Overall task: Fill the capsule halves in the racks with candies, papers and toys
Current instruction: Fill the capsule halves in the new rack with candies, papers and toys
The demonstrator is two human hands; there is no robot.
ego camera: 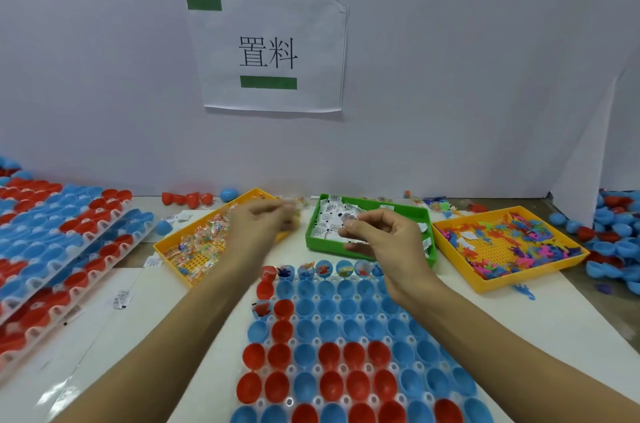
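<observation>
your left hand (pixel 263 225) hovered blurred over the yellow candy tray (pixel 194 249), fingers curled; whether it held a candy you couldn't tell. your right hand (pixel 377 235) pinched a white paper (pixel 348 219) over the green tray (pixel 367 246). the rack (pixel 346 346) of capsule halves lay nearest, its far row filled.

A white paper sign (pixel 273 52) taped to the wall reads "置料" in black.

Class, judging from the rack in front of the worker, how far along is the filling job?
Done: only the far row of the rack holds toys. In hand: the right hand pinches a paper over the green tray; the left hand is blurred at the candy tray. Left: all nearer capsule halves look empty.
</observation>
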